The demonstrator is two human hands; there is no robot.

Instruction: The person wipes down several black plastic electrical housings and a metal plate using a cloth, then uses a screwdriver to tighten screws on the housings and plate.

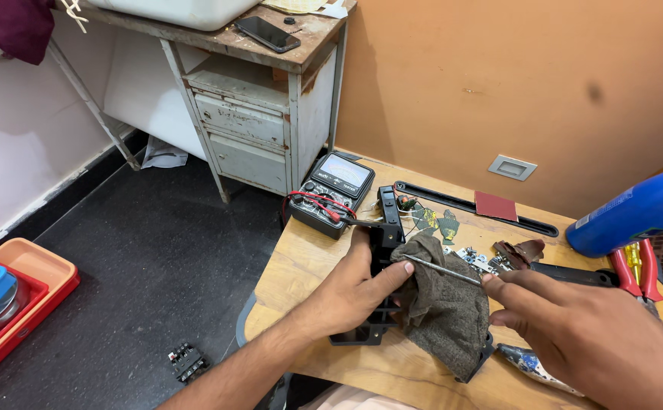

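My left hand [354, 292] grips a black plastic frame [387, 228] that lies lengthwise on the wooden table [301, 262], thumb pressed on a dark grey cloth [453, 311] draped over it. My right hand [589, 334] pinches a thin metal rod [441, 269] that slants across the cloth towards the left thumb. The frame's near end is partly hidden under the cloth and my left hand.
A black multimeter [330, 193] with red leads sits at the table's far left. Small circuit parts [477, 258], red-handled pliers [635, 266] and a blue cylinder [635, 212] lie to the right. A worn metal cabinet [259, 114] carries a phone [266, 33]. Orange trays [20, 304] rest on the floor.
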